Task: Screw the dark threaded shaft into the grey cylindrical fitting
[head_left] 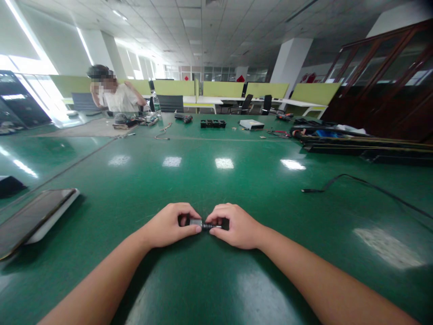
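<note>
Just above the green tabletop, in the lower middle of the head view, is a small cylindrical part [195, 222] with a silver body, a black ribbed section and a thin metal shaft pointing right. My left hand [171, 225] is closed on its silver body, thumb in front and fingers behind. On the other side, my right hand [238, 227] pinches the black section and the shaft end between thumb and fingers. My fingertips cover some of the part, so its exact kind cannot be made out. The two hands are close together, nearly touching.
A phone-like device [37, 212] lies at the left edge. To the right runs a black cable [358, 178]. Along the back are a black slotted block [213, 123], a silver drive box [251, 124] and a pile of dark panels [365, 140]. A person [118, 97] sits far left.
</note>
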A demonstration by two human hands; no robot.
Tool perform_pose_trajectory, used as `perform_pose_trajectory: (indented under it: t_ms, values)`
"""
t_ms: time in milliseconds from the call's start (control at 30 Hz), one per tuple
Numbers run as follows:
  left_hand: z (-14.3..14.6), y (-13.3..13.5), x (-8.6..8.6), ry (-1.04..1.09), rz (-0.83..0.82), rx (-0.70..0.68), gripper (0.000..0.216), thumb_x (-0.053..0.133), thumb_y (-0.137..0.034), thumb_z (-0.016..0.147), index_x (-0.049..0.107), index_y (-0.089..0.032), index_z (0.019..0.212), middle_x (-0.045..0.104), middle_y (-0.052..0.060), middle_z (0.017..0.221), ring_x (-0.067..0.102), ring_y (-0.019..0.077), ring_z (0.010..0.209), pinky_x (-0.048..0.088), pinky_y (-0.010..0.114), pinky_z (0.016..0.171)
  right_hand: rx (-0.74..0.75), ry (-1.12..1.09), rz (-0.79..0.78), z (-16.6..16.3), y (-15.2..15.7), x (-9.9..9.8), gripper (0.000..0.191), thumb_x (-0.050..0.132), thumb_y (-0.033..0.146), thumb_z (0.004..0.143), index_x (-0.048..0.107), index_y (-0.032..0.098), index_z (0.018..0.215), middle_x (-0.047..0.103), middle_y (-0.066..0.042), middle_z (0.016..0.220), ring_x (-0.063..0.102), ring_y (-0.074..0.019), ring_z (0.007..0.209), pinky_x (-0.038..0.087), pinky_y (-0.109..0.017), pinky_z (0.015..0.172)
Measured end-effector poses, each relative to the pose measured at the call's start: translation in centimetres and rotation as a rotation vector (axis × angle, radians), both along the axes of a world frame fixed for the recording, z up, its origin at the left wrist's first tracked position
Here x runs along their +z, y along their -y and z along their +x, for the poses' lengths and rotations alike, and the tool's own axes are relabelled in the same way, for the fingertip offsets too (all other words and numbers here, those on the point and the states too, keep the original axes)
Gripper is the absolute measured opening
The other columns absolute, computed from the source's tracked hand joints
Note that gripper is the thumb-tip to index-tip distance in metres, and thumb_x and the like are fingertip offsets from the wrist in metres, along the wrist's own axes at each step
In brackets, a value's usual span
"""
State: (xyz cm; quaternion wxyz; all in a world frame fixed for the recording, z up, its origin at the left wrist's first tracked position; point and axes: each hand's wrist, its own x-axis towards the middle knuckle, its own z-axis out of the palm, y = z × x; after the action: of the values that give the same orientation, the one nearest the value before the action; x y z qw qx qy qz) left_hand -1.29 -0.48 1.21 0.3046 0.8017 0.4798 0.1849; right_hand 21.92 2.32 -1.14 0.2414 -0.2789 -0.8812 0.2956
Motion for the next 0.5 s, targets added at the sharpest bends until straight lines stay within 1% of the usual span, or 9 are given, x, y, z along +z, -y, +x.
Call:
perform_pose_trajectory:
  t_ms: [200,367,500]
  values:
    - [0.05,0.2,0.04,-0.034,0.021,-0.018,0.026,0.072,-0.037,0.079,0.073,-0.017,0.097,0.062,0.0,0.079,0.056,0.0139,0.068,0.041,0.023,0.062,0.019,0.014,0.021,-0.04,-0.11,-0.05,0.018,0.073,0.018,0.078,0.073,0.018,0.096,0.066,-0.001,0.079,0.06,-0.0149,0.073,0.043,-0.029,0.075]
    - [0.19,0.29,0.14,-0.043,0.022,-0.005,0.025,0.072,-0.037,0.079,0.072,-0.018,0.095,0.062,0.0,0.078,0.056,0.014,0.068,0.04,0.023,0.062,0.027,0.035,0.042,0.0,-0.23,-0.16,0.018,0.073,0.019,0.079,0.073,0.019,0.097,0.067,-0.001,0.08,0.06,-0.015,0.074,0.042,-0.03,0.076]
    - [0.12,0.22,0.11,-0.042,0.03,-0.015,0.024,0.072,-0.037,0.08,0.072,-0.018,0.095,0.061,0.0,0.078,0.056,0.014,0.068,0.04,0.023,0.063,0.025,0.02,0.042,0.06,-0.17,-0.11,0.018,0.074,0.019,0.077,0.073,0.018,0.095,0.066,-0.001,0.079,0.059,-0.0141,0.072,0.043,-0.028,0.074]
